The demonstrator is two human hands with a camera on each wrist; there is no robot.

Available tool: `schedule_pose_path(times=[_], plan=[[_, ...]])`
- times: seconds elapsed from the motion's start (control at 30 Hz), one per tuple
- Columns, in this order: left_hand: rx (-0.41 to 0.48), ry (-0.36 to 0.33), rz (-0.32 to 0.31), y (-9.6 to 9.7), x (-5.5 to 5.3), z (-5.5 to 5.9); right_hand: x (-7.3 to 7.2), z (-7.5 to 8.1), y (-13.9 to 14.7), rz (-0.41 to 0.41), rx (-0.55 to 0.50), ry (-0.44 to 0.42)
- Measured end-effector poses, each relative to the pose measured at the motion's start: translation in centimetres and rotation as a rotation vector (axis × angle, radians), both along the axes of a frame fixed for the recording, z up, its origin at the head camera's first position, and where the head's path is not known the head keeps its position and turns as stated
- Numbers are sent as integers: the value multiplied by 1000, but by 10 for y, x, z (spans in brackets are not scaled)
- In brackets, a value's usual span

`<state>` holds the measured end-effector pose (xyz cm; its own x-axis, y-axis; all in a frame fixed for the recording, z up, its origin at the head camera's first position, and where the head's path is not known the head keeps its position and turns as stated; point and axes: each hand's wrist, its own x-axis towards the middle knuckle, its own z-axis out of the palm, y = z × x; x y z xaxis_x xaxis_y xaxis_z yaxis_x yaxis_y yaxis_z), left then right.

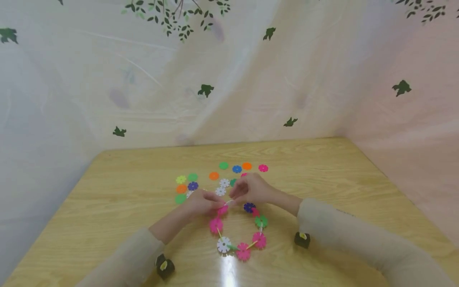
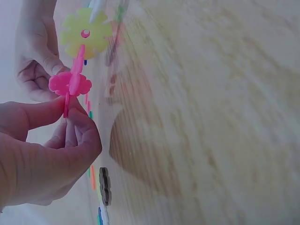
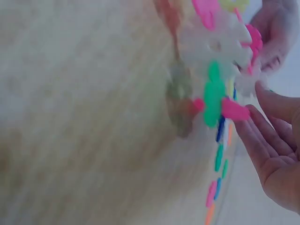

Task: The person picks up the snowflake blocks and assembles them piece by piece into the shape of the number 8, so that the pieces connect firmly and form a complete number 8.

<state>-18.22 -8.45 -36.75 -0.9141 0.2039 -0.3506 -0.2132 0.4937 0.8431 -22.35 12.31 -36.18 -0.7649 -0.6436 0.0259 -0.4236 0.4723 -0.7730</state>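
Observation:
A chain of slotted plastic flower discs [image 1: 243,252] in pink, white, green and yellow curves into a near ring between the hands. My left hand [image 1: 203,202] pinches a pink flower disc [image 2: 65,107] at the chain's left end, thumb against fingertips. From the other side, my right hand [image 1: 254,189] holds a white flower disc [image 3: 246,84] between thumb and fingers, right at that pink end. The chain's other end, with a dark blue flower disc [image 1: 249,207], lies just below the right hand. A green disc [image 3: 214,101] with pink ones crosses the right wrist view.
Loose flower discs lie farther back on the wooden table [image 1: 305,167]: orange [image 1: 214,175], green [image 1: 224,165], blue [image 1: 237,169], white [image 1: 224,183] and pink [image 1: 263,168]. A second group with a yellow disc [image 1: 181,179] sits left. A patterned curtain [image 1: 161,99] hangs behind.

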Motion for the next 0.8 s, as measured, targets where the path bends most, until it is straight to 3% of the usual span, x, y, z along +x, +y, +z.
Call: schedule_pose_path(times=[0.1,0.27,0.5,0.8], plan=[[3,11,19,-3,1,1,-10,6,2,32,40,18],[-44,18,28,-9,3,0,-25,11,-5,97,161,186],[6,-1,21,-14,5,-6,-39,3,-33,275,331,337],[33,8,33,-18,6,-2,-46,-2,-49,300,378,357]])
